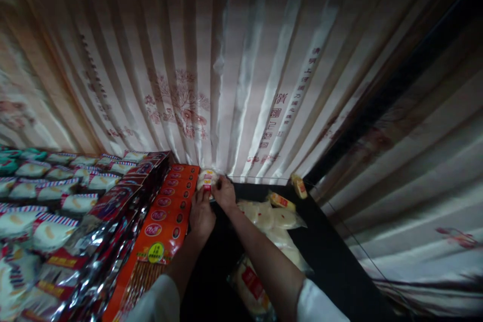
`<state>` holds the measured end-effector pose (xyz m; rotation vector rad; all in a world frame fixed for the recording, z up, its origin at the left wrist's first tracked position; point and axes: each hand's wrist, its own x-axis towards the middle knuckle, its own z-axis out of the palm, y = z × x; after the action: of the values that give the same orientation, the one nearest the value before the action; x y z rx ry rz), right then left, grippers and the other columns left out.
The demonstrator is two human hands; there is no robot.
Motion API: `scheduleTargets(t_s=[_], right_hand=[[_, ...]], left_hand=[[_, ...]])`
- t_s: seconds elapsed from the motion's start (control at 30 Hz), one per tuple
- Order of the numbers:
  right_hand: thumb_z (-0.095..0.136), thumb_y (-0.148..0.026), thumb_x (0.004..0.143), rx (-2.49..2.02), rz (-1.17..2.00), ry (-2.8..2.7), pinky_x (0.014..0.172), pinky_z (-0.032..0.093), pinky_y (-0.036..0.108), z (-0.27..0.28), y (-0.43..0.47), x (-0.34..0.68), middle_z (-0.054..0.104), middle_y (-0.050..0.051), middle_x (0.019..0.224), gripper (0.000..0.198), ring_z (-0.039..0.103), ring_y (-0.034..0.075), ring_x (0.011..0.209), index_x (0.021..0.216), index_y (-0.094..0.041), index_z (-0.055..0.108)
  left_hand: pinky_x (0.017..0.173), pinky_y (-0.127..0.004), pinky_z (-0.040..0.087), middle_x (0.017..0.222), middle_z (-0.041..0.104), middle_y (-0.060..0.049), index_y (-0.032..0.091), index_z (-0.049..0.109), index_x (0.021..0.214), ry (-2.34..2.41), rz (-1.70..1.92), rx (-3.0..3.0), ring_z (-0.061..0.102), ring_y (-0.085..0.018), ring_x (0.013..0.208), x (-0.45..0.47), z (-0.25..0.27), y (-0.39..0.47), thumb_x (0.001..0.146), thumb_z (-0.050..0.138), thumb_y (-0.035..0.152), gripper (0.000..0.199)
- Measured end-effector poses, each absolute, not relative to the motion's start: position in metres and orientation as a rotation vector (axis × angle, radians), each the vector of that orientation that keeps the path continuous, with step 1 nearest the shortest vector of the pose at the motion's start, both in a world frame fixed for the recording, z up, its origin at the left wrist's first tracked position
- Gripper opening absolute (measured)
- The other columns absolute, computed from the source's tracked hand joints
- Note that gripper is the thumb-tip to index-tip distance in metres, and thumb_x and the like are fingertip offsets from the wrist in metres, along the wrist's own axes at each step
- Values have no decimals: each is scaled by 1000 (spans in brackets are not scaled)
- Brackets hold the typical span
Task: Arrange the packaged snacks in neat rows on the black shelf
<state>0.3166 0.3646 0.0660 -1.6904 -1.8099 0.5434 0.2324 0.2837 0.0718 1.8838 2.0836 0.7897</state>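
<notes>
A small round pale packet with a red label [207,177] lies at the back of the dark tabletop, against the curtain. My left hand [203,215] has its fingers closed on the near side of the packet. From the right, my right hand [225,194] grips its edge with bent fingers; the thumb side is partly hidden. Just left of the packet runs a row of overlapping orange snack packets [166,206]. Beneath my right forearm and beside it are clear bags of flat pale rounds [271,216].
White packets with striped tops [56,231] fill the left side, next to dark red shiny packets [113,196]. Two small yellow packets, one near the bags [282,202] and one in the back corner [299,186], lie on the right. A pleated printed curtain [234,85] rises behind.
</notes>
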Motion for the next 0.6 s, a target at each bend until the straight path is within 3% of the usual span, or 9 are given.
scheduleTargets(t_s=[0.13,0.27,0.6], right_hand=[[54,-18,76,-1668,644,-1783,88,46,27,66,371,314,67,8,107,45,62,19,97,121,-15,53],[55,-16,76,-1612,751,-1762,85,48,26,67,377,313,69,1,100,38,64,16,92,114,-20,57],[57,-16,78,-1624,514,-1905,98,40,31,82,351,332,64,9,117,36,57,20,109,114,-16,59]], left_hand=[[105,-38,35,136,48,-8,14,52,124,2109,832,1874,40,-25,124,233,69,285,74,39,0,54],[104,-40,36,135,49,-8,15,55,122,2128,822,1876,42,-25,122,233,71,288,74,38,1,52],[107,-40,34,141,44,-9,14,49,129,2122,722,1912,33,-27,132,233,74,281,72,40,-1,59]])
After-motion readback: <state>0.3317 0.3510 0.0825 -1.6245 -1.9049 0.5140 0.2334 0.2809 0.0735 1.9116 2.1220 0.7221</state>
